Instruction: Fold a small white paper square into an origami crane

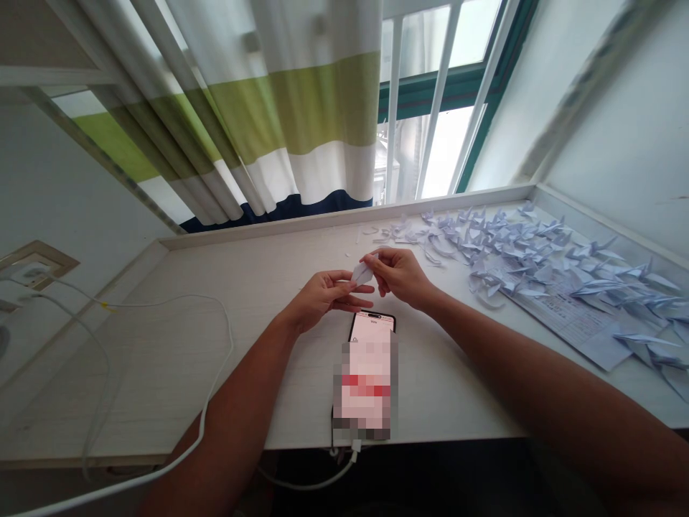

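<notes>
A small piece of folded white paper (362, 274) is held between my two hands, above the middle of the white desk (258, 266). My left hand (329, 293) pinches its left side between thumb and index finger, with the other fingers stretched out below. From the right, the thumb and fingers of my right hand (395, 271) grip its upper edge. Just below the hands lies a phone (371, 330) with its screen lit, most of it pixelated. Off to the right spreads a heap of folded white paper cranes (500, 240).
A printed sheet (570, 323) lies partly under the cranes. Paper scraps (398, 233) are scattered near the back edge. A white cable (229, 323) loops across the left side from a wall socket (40, 269); another plugs into the phone. Behind hang a curtain (301, 108) and window bars (430, 108).
</notes>
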`<state>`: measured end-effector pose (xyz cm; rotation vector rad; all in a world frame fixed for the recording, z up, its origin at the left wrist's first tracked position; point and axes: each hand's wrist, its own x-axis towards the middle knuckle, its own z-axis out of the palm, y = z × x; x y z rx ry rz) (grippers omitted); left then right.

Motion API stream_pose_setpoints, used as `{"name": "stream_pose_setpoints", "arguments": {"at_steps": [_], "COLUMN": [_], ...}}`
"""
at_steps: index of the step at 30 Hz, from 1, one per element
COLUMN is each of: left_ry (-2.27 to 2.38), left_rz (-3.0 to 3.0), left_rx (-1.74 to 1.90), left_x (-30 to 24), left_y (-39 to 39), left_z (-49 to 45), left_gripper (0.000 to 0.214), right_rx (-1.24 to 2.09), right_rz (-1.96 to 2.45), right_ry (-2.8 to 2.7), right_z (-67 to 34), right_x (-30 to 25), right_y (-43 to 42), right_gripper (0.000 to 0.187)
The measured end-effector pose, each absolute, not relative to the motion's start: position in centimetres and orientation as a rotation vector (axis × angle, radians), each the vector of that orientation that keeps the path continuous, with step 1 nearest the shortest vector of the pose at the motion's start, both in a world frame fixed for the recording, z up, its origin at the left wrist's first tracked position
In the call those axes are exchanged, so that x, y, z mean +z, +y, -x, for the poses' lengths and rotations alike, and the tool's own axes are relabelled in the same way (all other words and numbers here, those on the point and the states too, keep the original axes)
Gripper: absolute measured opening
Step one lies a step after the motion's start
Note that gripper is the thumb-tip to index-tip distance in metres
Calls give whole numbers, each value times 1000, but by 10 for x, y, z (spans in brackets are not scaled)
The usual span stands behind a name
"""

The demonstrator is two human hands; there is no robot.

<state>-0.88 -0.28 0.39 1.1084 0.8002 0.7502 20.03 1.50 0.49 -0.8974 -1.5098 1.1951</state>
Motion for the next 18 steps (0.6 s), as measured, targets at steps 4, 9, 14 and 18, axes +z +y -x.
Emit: {"name": "stream_pose_setpoints", "arguments": {"at_steps": [4, 9, 14, 18], "left_ry": [766, 814, 910, 939], "left_rz": [-1093, -1063, -1208, -1304], "left_rx": [683, 675, 715, 703], "left_x": [7, 8, 6, 7], "left_y": [-3, 1, 0, -3], "left_z": [11, 13, 8, 5], "left_gripper": [35, 35, 39, 41], "right_rx": [1168, 1098, 1064, 1067], "right_rz": [902, 944, 971, 973], "right_ry": [-1498, -1482, -1460, -1466], "right_z": [-201, -202, -204, -204], "right_x": [2, 1, 2, 3], "right_y": [16, 19, 22, 21], "right_gripper": [49, 46, 47, 48]}}
